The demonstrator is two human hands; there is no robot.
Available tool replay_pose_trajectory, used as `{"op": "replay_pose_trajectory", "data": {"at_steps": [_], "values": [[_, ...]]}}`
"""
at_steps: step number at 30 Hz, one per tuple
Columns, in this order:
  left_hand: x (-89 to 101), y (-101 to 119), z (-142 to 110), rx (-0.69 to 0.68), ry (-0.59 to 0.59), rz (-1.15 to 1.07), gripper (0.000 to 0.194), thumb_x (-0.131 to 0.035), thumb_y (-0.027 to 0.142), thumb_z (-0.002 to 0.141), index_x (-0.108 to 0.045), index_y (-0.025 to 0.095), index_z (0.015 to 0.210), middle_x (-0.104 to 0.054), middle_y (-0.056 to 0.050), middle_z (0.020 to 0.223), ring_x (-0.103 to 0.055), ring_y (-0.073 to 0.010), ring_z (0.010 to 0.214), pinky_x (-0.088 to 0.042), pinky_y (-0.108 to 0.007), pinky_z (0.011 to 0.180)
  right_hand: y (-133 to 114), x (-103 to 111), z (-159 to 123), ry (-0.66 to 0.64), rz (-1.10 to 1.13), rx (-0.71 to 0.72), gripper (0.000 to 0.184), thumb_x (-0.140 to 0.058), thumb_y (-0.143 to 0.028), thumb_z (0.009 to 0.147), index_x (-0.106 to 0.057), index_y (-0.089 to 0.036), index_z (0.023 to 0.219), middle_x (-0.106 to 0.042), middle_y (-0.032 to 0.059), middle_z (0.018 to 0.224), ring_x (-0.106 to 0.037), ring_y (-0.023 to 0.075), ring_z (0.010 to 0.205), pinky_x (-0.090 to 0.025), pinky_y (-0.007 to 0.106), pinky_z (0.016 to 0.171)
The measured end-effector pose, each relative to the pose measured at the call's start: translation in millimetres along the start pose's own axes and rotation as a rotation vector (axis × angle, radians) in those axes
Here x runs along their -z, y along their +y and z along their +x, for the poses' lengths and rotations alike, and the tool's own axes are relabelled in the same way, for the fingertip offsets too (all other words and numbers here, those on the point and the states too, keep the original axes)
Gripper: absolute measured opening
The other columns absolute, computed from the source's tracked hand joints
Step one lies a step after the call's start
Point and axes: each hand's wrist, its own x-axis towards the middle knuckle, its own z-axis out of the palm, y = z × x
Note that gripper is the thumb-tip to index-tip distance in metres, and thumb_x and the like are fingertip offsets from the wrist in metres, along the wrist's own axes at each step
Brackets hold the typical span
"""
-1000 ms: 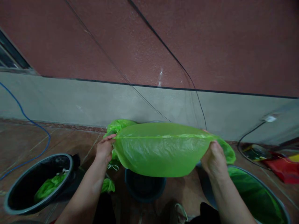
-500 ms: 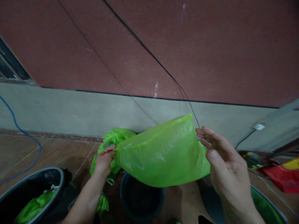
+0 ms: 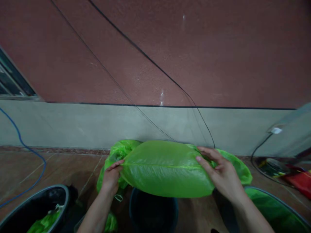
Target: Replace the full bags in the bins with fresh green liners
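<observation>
A puffed-up bright green plastic bag point(image 3: 165, 171) stretches sideways between my hands, with a seam line along its front. My left hand point(image 3: 113, 176) pinches its left corner. On the right side, my right hand point(image 3: 218, 166) closes round the bag, thumb on the front and fingers over the top; the gathered part behind the fingers is partly hidden. Below the bag stands a dark round bucket point(image 3: 153, 213), its back rim covered by the bag. Another crumpled green bag point(image 3: 123, 149) lies behind my left hand.
A black tub point(image 3: 65, 197) with green plastic inside stands at lower left. At lower right is a tub lined with green plastic point(image 3: 269, 207). A blue hose point(image 3: 31, 149) crosses the left floor. Thin cables point(image 3: 150, 61) run down the wall, and a red item point(image 3: 300, 183) lies far right.
My right hand, open beside the bag before, has closed on its right side. The bag has gone from tilted to level and looks tauter. My left hand keeps its corner.
</observation>
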Motion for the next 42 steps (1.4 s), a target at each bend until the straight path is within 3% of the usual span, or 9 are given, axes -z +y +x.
{"op": "replay_pose_trajectory", "data": {"at_steps": [5, 9, 14, 21, 32, 34, 36, 39, 42], "values": [[5.1, 4.8, 4.1, 0.003, 0.057, -0.001, 0.028, -0.068, 0.014, 0.048, -0.072, 0.016, 0.076, -0.068, 0.000, 0.073, -0.057, -0.0108, 0.061, -0.042, -0.023, 0.059, 25.6, 6.9, -3.5, -0.096, 0.454, -0.008, 0.042, -0.061, -0.054, 0.082, -0.066, -0.027, 0.114, -0.068, 0.0080, 0.117, -0.063, 0.0274, 0.110, -0.051, 0.042, 0.092], [5.2, 5.5, 6.9, 0.007, 0.078, 0.003, 0.030, -0.067, 0.010, 0.048, -0.072, 0.016, 0.077, -0.068, 0.000, 0.076, -0.057, -0.0104, 0.064, -0.043, -0.023, 0.062, 20.3, 6.2, -5.1, -0.218, 0.658, 0.081, 0.066, -0.063, -0.065, 0.074, -0.057, -0.028, 0.129, -0.058, 0.0098, 0.134, -0.054, 0.0316, 0.123, -0.047, 0.046, 0.100], [2.8, 1.7, 6.9, 0.003, 0.065, 0.038, 0.026, -0.067, 0.012, 0.050, -0.072, 0.016, 0.076, -0.067, -0.001, 0.077, -0.055, -0.0098, 0.063, -0.043, -0.024, 0.062, 0.3, 3.4, -2.7, -0.129, 0.561, 0.206, 0.069, -0.069, -0.050, 0.077, -0.047, -0.027, 0.139, -0.050, 0.0103, 0.142, -0.048, 0.0292, 0.130, -0.040, 0.047, 0.108], [0.2, -2.0, 4.9, -0.012, 0.044, 0.082, 0.024, -0.067, 0.013, 0.052, -0.071, 0.018, 0.076, -0.069, -0.002, 0.084, -0.059, -0.0125, 0.072, -0.044, -0.024, 0.066, -65.1, 6.1, -8.1, 0.155, 0.316, 0.329, 0.069, -0.071, -0.043, 0.079, -0.044, -0.027, 0.140, -0.050, 0.0113, 0.141, -0.048, 0.0292, 0.130, -0.040, 0.050, 0.108], [-17.9, 2.5, -14.8, -0.053, -0.130, -0.028, 0.036, -0.076, 0.025, 0.050, -0.070, 0.018, 0.084, -0.067, 0.000, 0.081, -0.059, -0.0129, 0.072, -0.043, -0.024, 0.066, -86.3, -9.9, -24.6, 0.300, 0.123, 0.281, 0.022, -0.063, -0.025, 0.085, -0.067, -0.025, 0.107, -0.066, 0.0066, 0.113, -0.062, 0.0241, 0.108, -0.049, 0.045, 0.098], [-26.5, 2.2, -23.5, -0.055, -0.217, -0.070, 0.038, -0.077, 0.024, 0.052, -0.069, 0.019, 0.089, -0.066, 0.001, 0.078, -0.057, -0.0116, 0.068, -0.042, -0.023, 0.064, -96.6, -22.4, -34.3, 0.243, 0.106, 0.303, 0.019, -0.062, -0.022, 0.085, -0.067, -0.025, 0.104, -0.068, 0.0054, 0.106, -0.065, 0.0215, 0.099, -0.054, 0.039, 0.090], [-35.3, 0.1, -33.4, -0.050, -0.302, -0.097, 0.039, -0.077, 0.023, 0.056, -0.068, 0.020, 0.094, -0.063, 0.004, 0.071, -0.054, -0.0100, 0.062, -0.041, -0.022, 0.062, -104.4, -41.3, -44.0, 0.067, 0.081, 0.375, 0.021, -0.060, -0.020, 0.086, -0.066, -0.025, 0.105, -0.068, 0.0043, 0.103, -0.066, 0.0191, 0.095, -0.056, 0.034, 0.084], [-47.3, -5.9, -49.2, -0.079, -0.421, -0.108, 0.038, -0.077, 0.021, 0.060, -0.068, 0.020, 0.097, -0.060, 0.006, 0.064, -0.052, -0.0077, 0.058, -0.041, -0.021, 0.061, -101.5, -75.3, -53.7, -0.200, 0.015, 0.447, 0.028, -0.053, -0.015, 0.089, -0.062, -0.025, 0.114, -0.066, 0.0049, 0.113, -0.063, 0.0174, 0.105, -0.055, 0.033, 0.091], [-56.2, -12.7, -62.1, -0.109, -0.532, -0.083, 0.033, -0.078, 0.022, 0.061, -0.071, 0.018, 0.093, -0.068, 0.002, 0.072, -0.058, -0.0100, 0.065, -0.044, -0.022, 0.066, -80.7, -101.0, -54.5, -0.238, -0.127, 0.405, 0.031, -0.048, -0.013, 0.089, -0.062, -0.022, 0.116, -0.064, 0.0077, 0.118, -0.061, 0.0192, 0.109, -0.053, 0.036, 0.095]]}}
